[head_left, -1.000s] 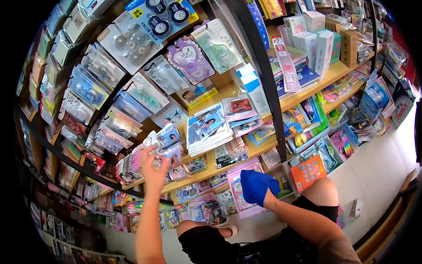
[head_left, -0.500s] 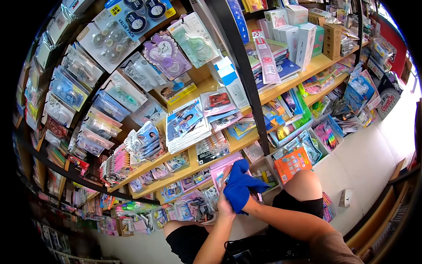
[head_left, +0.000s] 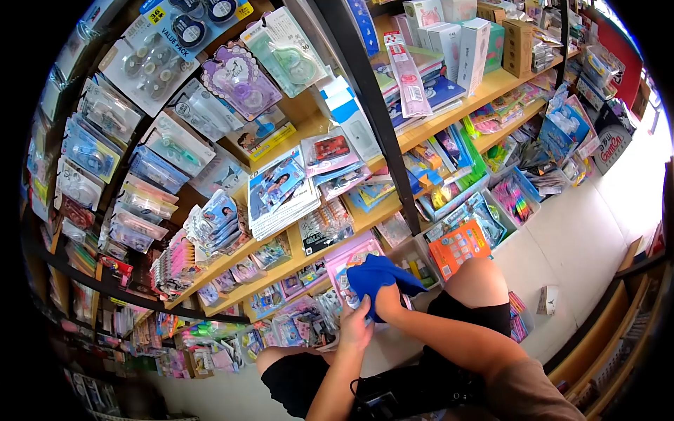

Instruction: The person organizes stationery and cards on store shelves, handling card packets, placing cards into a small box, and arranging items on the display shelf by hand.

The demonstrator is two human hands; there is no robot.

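A blue cloth (head_left: 379, 275) is bunched under my right hand (head_left: 386, 303), its fingers mostly hidden in the folds. It lies over a pink, flat box-like item (head_left: 338, 265), whose exact kind I cannot make out. At the near edge of that pink item is my left hand (head_left: 357, 324), thumb up and fingers curled around the edge, partly out of sight. Both hands are close together, low in front of the bottom shelf and between my knees.
Wooden shelves (head_left: 375, 223) carry a stack of magazine-like packs (head_left: 277, 193) and several white boxes (head_left: 446, 49). Hanging blister packs (head_left: 242, 81) fill the left. An orange packet (head_left: 460, 247) sits in a bin beside my knee. A small white box (head_left: 547, 300) stands on the tiled floor.
The blue cloth has flattened out over the pink item, and more of the pink item shows. My right hand has moved slightly left and up. The view has shifted a little.
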